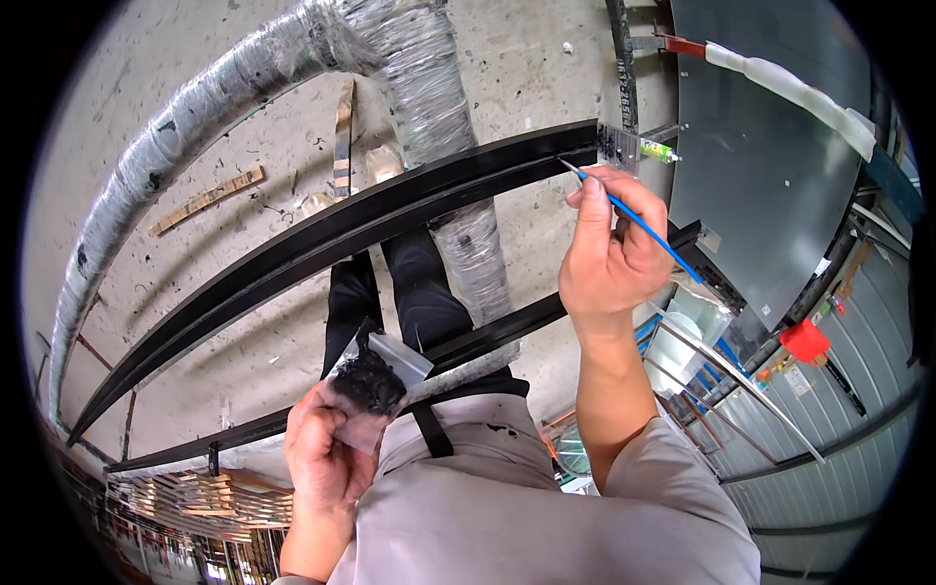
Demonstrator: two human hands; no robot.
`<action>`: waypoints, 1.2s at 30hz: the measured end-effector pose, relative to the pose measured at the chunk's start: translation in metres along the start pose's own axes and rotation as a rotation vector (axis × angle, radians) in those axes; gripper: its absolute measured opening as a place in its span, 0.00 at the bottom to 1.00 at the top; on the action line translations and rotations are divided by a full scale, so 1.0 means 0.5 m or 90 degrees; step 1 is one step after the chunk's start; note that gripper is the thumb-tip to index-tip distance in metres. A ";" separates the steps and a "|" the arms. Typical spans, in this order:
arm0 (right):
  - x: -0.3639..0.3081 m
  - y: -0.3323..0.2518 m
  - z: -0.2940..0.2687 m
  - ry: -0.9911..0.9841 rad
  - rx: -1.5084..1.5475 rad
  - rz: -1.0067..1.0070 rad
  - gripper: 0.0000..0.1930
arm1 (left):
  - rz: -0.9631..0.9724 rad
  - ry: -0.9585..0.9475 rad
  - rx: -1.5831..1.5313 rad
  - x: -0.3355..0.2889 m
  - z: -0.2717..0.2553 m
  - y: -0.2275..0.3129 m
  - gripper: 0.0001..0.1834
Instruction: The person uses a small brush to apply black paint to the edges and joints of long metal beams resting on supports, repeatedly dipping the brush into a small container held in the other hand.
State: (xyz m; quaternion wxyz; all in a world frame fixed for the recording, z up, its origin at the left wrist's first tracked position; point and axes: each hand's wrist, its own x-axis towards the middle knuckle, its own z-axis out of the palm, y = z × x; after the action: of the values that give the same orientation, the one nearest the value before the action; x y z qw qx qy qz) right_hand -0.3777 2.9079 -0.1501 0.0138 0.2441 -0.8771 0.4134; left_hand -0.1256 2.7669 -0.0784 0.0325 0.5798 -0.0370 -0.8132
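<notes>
A thin paintbrush with a blue handle (639, 223) is pinched in the fingers of my right hand (616, 255). Its tip meets or hovers just over the right end of a long black beam (409, 207); I cannot tell if it touches. My left hand (320, 450), close to my body, grips a clear plastic piece smeared with thick black paint (369, 382). Whether that piece is a cut cup or a sheet is unclear. A second black beam (517, 324) runs between the first one and my body.
Plastic-wrapped supports (429, 97) stand under and beyond the beam. Wooden strips (207, 200) lie on the concrete floor (546, 68). To the right are a large dark grey panel (770, 185), a tube with a green label (658, 150) and a red object (805, 342) by the corrugated wall.
</notes>
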 end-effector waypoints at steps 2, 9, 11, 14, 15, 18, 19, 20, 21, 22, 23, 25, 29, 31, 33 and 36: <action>0.003 0.003 -0.005 0.008 -0.019 -0.003 0.06 | 0.003 -0.008 0.000 -0.002 0.001 -0.003 0.19; 0.001 -0.026 0.011 0.068 0.088 0.010 0.10 | 0.056 0.040 0.015 -0.033 0.015 0.002 0.16; -0.003 -0.068 -0.013 0.088 0.023 0.005 0.09 | 0.104 -0.112 -0.024 -0.029 -0.035 -0.033 0.15; 0.007 -0.096 -0.064 0.022 0.049 -0.028 0.06 | 0.002 -0.127 -0.053 -0.047 -0.002 -0.028 0.24; 0.002 -0.092 -0.064 0.003 0.076 -0.020 0.06 | 0.001 -0.141 -0.075 -0.050 -0.008 -0.034 0.24; -0.012 -0.106 -0.049 -0.050 0.165 -0.015 0.07 | 0.015 -0.161 -0.139 -0.082 -0.034 -0.035 0.23; -0.017 -0.127 -0.037 -0.087 0.212 -0.017 0.07 | 0.068 -0.116 -0.120 -0.108 -0.025 -0.023 0.24; -0.017 -0.133 -0.034 -0.122 0.253 -0.021 0.07 | 0.096 -0.109 -0.130 -0.131 -0.028 -0.020 0.24; -0.022 -0.137 -0.028 -0.143 0.297 -0.021 0.07 | 0.076 -0.095 -0.079 -0.158 -0.036 -0.015 0.24; -0.033 -0.153 -0.016 -0.155 0.318 -0.030 0.07 | 0.053 -0.078 -0.030 -0.182 -0.052 -0.011 0.23; -0.041 -0.170 -0.012 -0.172 0.325 -0.034 0.08 | 0.049 -0.004 -0.006 -0.189 -0.058 -0.023 0.25; -0.062 -0.204 -0.011 -0.209 0.331 -0.035 0.08 | 0.063 -0.028 -0.017 -0.218 -0.087 -0.018 0.25; -0.117 -0.272 -0.022 -0.256 0.387 -0.023 0.08 | 0.185 -0.060 -0.177 -0.236 -0.131 -0.054 0.23; -0.155 -0.311 -0.031 -0.271 0.389 -0.040 0.08 | 0.206 -0.103 -0.188 -0.261 -0.177 -0.056 0.22; -0.201 -0.351 -0.032 -0.297 0.403 -0.045 0.07 | 0.231 -0.146 -0.199 -0.288 -0.236 -0.061 0.21; -0.284 -0.440 -0.027 -0.332 0.431 -0.102 0.06 | 0.256 -0.196 -0.261 -0.331 -0.351 -0.073 0.21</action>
State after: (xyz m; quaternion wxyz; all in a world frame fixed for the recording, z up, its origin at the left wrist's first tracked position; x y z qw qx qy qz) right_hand -0.1585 2.8583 -0.0149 -0.2568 0.3984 -0.6445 0.5999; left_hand 0.0940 2.8153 0.0168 0.3026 0.4123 0.0089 -0.8593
